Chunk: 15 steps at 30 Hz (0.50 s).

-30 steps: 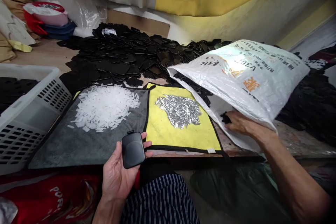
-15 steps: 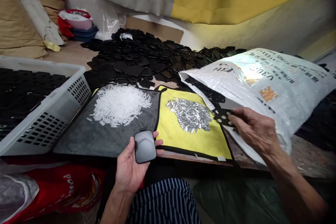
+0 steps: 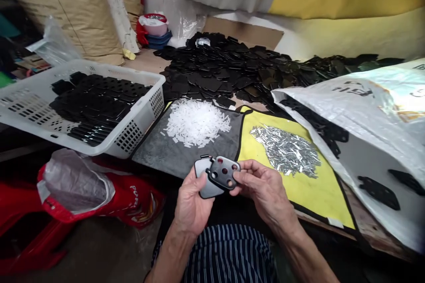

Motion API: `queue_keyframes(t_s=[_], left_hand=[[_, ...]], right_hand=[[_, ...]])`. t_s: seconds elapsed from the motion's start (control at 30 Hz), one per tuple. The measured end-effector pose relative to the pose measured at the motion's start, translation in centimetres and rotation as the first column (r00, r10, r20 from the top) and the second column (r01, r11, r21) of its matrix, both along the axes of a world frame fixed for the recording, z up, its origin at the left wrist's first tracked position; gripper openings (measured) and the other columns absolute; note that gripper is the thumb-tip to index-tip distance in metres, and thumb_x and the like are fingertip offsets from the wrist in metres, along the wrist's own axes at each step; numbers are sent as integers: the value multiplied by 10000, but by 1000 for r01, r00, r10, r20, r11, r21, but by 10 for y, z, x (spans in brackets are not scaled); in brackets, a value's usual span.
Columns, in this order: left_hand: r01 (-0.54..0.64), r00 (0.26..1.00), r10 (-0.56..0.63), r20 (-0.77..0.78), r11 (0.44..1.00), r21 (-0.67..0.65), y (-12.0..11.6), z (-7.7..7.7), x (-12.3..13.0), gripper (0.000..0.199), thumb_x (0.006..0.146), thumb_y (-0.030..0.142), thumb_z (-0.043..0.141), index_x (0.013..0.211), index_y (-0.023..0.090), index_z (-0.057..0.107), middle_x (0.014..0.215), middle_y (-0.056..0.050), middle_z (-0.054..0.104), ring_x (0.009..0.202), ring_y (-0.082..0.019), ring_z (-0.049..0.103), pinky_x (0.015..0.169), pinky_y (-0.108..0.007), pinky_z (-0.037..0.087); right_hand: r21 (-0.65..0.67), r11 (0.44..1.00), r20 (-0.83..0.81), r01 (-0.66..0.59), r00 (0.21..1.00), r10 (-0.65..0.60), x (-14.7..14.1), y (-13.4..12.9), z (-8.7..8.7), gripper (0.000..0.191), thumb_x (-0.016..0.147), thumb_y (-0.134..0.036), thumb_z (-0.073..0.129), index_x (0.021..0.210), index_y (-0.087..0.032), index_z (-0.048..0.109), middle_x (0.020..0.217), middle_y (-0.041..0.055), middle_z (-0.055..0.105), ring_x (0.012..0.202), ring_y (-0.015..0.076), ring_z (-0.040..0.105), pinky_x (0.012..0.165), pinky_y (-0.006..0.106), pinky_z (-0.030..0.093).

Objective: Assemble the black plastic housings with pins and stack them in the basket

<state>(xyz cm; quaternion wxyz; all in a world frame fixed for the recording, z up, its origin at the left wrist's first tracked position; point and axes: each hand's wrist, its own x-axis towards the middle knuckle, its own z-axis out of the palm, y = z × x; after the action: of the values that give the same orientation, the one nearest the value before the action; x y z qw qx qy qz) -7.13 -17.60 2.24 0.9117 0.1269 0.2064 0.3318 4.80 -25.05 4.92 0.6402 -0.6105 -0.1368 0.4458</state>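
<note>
**Q:** What are the hands doing?

**A:** They are meeting at six o'clock, above the striped trousers (image 3: 229,252). The left hand (image 3: 191,201) is cradling a smooth black case (image 3: 206,181), its fingers closing around it from below. The right hand (image 3: 264,188) is pinching a black perforated plate (image 3: 223,172) between thumb and fingers, holding it against the case, so the two pieces are touching.

**Q:** What is lying around them?

**A:** A white plastic basket (image 3: 142,97) is sitting at ten o'clock, filled with similar plates. A heap of white plastic pieces (image 3: 195,123) is resting on a grey towel (image 3: 156,161) at twelve o'clock, with a wide pile of black plates (image 3: 229,70) spreading behind it. Silver strips (image 3: 285,151) are lying on a yellow cloth (image 3: 327,194) at one o'clock, and a woven white sack (image 3: 375,97) is gaping at two o'clock, with more plates (image 3: 378,192) showing inside.
</note>
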Motion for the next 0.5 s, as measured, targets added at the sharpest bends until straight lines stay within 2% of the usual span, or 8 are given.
queue_keyframes(t_s=[0.07, 0.13, 0.27, 0.33, 0.4, 0.5], left_hand=[[-9, 1000, 10, -7, 997, 75, -2, -1, 0, 310, 748, 74, 614, 1053, 129, 602, 1070, -101, 650, 1037, -223, 579, 899, -322, 449], [-12, 999, 18, -52, 994, 112, -4, -1, 1, 336, 736, 65, 633, 1061, 142, 593, 1124, -109, 633, 1099, -252, 548, 915, -351, 443], [2, 984, 25, -175, 988, 156, -9, -1, 2, 284, 765, 147, 647, 1045, 136, 600, 1150, -143, 622, 1108, -296, 544, 889, -393, 467], [1, 976, 40, -213, 982, 190, -9, -4, 1, 240, 766, 178, 653, 997, 121, 619, 1084, -151, 653, 1056, -305, 579, 849, -394, 492], [-17, 970, 66, -236, 979, 205, -6, -7, -2, 204, 769, 195, 654, 952, 109, 628, 983, -144, 687, 981, -302, 619, 805, -392, 515], [-43, 960, 94, -265, 981, 191, 0, -8, -8, 186, 779, 201, 646, 929, 96, 613, 884, -135, 703, 841, -287, 664, 731, -402, 540]], right_hand=[[-4, 998, 29, 58, 998, -58, -16, 2, -4, 401, 560, -305, 780, 856, -147, 560, 621, 0, 617, 459, 146, 605, 484, 243, 526], [-22, 997, 70, 69, 995, -67, -31, 3, -11, 394, 577, -338, 768, 866, -170, 559, 606, -6, 604, 469, 163, 602, 490, 278, 538], [-45, 999, 136, 20, 991, -14, -51, 0, -27, 282, 658, -463, 679, 753, -219, 574, 570, 14, 594, 468, 206, 585, 432, 325, 515], [-109, 994, 253, -32, 966, 59, -52, -2, -31, 250, 704, -480, 634, 715, -238, 574, 562, 19, 592, 462, 213, 577, 412, 325, 494], [-204, 973, 443, -109, 876, 191, -43, -1, -27, 247, 741, -455, 611, 647, -231, 564, 530, 22, 566, 437, 190, 547, 394, 298, 456], [-307, 938, 704, -158, 625, 336, -16, 8, -12, 323, 817, -411, 542, 578, -194, 528, 495, 23, 527, 414, 143, 483, 388, 253, 379]])
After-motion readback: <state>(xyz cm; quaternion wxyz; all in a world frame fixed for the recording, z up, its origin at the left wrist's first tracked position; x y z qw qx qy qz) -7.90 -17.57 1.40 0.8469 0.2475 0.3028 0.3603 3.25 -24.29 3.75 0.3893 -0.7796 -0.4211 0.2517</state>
